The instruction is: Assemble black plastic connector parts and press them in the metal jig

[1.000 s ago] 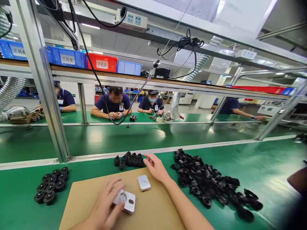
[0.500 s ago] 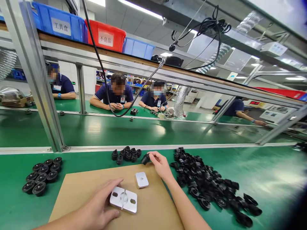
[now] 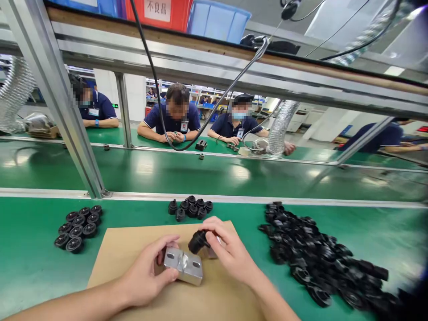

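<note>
My left hand (image 3: pixel 152 267) grips the left end of a silver metal block (image 3: pixel 183 266), which has two oval slots and a groove across its middle. My right hand (image 3: pixel 227 249) pinches a black plastic part (image 3: pixel 198 241) just above the far right side of that block; whether the two touch I cannot tell. Behind the right fingers, a second, smaller metal block (image 3: pixel 210 253) is mostly hidden. Both blocks are over a brown cardboard sheet (image 3: pixel 123 249) on the green bench.
Loose black parts lie heaped (image 3: pixel 310 249) on the right. Small black parts (image 3: pixel 192 209) stand in a cluster behind the cardboard, and round black parts (image 3: pixel 76 227) sit in rows at left. A metal post (image 3: pixel 67 111) rises at left; a black cable (image 3: pixel 157 84) hangs ahead. Several co-workers sit opposite.
My right hand has brought the black part from behind the cardboard's far edge toward me, over the blocks. My left hand now holds the larger block more firmly. The camera view has tilted down.
</note>
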`<state>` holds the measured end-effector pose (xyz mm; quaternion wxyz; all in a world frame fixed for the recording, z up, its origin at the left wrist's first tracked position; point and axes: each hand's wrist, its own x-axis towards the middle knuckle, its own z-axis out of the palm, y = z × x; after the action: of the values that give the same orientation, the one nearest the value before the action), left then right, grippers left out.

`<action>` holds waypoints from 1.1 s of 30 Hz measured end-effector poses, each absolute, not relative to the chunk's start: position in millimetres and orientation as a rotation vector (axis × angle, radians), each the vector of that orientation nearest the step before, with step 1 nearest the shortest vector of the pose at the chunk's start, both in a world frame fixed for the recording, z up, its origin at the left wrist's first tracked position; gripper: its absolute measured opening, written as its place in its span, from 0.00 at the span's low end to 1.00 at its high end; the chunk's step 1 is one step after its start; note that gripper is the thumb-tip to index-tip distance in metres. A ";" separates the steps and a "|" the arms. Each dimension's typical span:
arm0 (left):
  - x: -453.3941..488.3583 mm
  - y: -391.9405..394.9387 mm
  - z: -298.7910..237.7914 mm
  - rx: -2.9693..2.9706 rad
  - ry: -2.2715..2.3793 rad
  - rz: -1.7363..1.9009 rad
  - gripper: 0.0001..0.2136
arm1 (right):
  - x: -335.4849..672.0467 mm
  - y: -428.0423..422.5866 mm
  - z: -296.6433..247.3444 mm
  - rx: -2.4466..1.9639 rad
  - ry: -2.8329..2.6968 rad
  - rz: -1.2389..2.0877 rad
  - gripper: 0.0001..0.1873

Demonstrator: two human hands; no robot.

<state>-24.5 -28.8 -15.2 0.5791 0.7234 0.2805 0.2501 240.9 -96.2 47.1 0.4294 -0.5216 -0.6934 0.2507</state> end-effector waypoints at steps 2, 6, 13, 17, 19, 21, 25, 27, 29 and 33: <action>-24.7 -29.3 -13.7 1.712 0.654 0.581 0.32 | 237.4 -99.5 49.6 -1.275 -1.798 0.657 0.13; -25.2 -29.2 -15.5 1.708 0.581 0.589 0.31 | 233.1 -102.9 52.0 -1.261 -1.882 0.697 0.13; -27.6 -29.0 -17.6 1.726 0.515 0.596 0.31 | 221.0 -109.4 56.4 -1.276 -1.919 0.719 0.12; -28.4 -28.3 -14.8 1.745 0.513 0.594 0.30 | 213.3 -110.9 57.4 -1.265 -1.958 0.696 0.12; -28.4 -28.0 -13.9 1.741 0.508 0.592 0.30 | 211.0 -111.0 57.8 -1.264 -1.973 0.701 0.12; -28.3 -27.8 -13.2 1.732 0.507 0.591 0.30 | 210.1 -110.8 57.9 -1.267 -1.976 0.711 0.12; -27.7 -27.2 -12.5 1.709 0.503 0.587 0.31 | 211.4 -110.0 57.0 -1.296 -1.962 0.716 0.14; -27.1 -26.6 -12.7 1.686 0.502 0.583 0.31 | 212.4 -109.5 56.5 -1.319 -1.968 0.703 0.15; -26.4 -26.0 -13.1 1.665 0.515 0.575 0.32 | 212.8 -109.0 56.3 -1.341 -1.982 0.663 0.16; -25.1 -25.2 -12.4 1.647 0.526 0.562 0.30 | 210.3 -107.5 55.7 -1.363 -2.006 0.582 0.24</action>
<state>-25.1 -25.2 -12.4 0.6146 0.7146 0.2284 0.2438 210.3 -107.5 55.7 0.3182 -0.5182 -0.7624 0.2212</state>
